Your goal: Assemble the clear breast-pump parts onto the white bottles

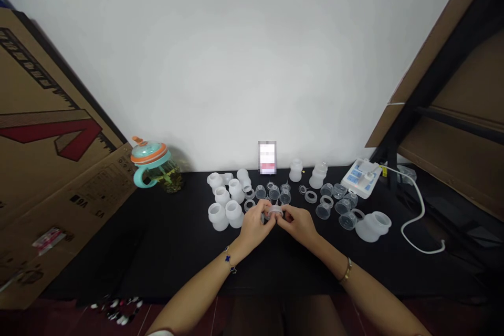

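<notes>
My left hand [255,226] and my right hand [299,223] meet at the middle of a black table [177,241]. Both pinch one small clear plastic part [275,212] between their fingertips, just above the tabletop. Several white silicone bottle bodies [226,202] stand in a cluster just left of my left hand. Small clear cups and rings [331,199] lie scattered behind and to the right of my right hand. A larger white bottle body [372,226] lies on its side at the right.
A teal and orange handled drinking jug [155,170] stands at the back left. A white power strip [360,178] with a white cable [417,220] sits at the back right. Cardboard sheets [47,157] lean at the left, a dark frame [441,79] at the right.
</notes>
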Action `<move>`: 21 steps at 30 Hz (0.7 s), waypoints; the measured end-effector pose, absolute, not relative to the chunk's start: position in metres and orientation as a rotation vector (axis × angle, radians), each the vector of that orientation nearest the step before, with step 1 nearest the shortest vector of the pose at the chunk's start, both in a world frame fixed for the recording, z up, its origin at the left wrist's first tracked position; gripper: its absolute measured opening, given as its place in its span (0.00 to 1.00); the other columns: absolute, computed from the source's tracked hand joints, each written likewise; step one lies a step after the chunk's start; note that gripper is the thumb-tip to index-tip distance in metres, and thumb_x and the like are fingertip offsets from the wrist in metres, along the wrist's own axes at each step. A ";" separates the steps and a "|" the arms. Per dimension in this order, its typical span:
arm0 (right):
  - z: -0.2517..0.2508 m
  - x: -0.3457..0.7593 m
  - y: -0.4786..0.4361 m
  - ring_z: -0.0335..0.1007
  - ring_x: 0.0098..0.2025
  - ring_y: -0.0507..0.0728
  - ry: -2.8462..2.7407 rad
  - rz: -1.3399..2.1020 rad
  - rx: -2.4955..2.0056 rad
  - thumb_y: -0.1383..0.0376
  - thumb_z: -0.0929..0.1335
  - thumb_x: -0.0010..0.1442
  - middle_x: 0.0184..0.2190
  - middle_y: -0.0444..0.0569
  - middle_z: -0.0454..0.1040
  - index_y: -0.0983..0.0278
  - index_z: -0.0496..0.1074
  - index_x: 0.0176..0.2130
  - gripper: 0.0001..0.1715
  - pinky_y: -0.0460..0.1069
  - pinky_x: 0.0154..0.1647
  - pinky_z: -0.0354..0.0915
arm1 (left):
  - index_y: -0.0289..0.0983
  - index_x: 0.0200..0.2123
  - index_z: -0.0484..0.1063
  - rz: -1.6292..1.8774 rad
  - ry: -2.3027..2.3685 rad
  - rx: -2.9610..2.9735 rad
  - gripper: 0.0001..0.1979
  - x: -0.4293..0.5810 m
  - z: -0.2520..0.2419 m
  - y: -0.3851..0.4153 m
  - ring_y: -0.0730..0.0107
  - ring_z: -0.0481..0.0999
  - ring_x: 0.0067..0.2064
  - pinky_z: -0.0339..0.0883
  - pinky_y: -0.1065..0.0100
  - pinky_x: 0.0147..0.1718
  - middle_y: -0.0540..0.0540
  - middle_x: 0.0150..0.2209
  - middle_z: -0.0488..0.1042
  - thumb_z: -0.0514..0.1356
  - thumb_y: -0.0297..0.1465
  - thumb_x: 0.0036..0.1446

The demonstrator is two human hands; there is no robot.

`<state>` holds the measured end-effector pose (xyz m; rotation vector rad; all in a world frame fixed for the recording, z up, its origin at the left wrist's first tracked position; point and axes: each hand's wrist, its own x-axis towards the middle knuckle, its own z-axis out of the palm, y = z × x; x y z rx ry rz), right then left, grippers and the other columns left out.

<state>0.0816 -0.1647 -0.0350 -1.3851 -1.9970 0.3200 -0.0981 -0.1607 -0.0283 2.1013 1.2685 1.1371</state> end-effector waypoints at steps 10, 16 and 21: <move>-0.038 0.082 -0.164 0.63 0.20 0.50 -1.984 0.292 -1.379 0.59 0.67 0.61 0.18 0.40 0.67 0.62 0.74 0.30 0.12 0.45 0.25 0.49 | 0.41 0.41 0.66 1.134 1.266 2.104 0.07 -0.099 -0.030 -0.159 0.68 0.73 0.31 0.66 0.68 0.35 0.55 0.28 0.70 0.59 0.29 0.59; -0.039 0.082 -0.163 0.62 0.20 0.50 -1.983 0.274 -1.373 0.60 0.67 0.61 0.17 0.39 0.66 0.62 0.74 0.30 0.11 0.45 0.24 0.49 | 0.41 0.40 0.66 1.132 1.256 2.082 0.06 -0.098 -0.028 -0.160 0.69 0.73 0.31 0.66 0.68 0.34 0.55 0.27 0.69 0.59 0.29 0.59; -0.039 0.082 -0.163 0.62 0.19 0.50 -1.984 0.271 -1.382 0.60 0.67 0.60 0.16 0.39 0.65 0.62 0.74 0.30 0.11 0.45 0.24 0.48 | 0.41 0.41 0.67 1.142 1.249 2.064 0.06 -0.098 -0.029 -0.160 0.70 0.74 0.30 0.66 0.68 0.34 0.55 0.27 0.70 0.59 0.29 0.59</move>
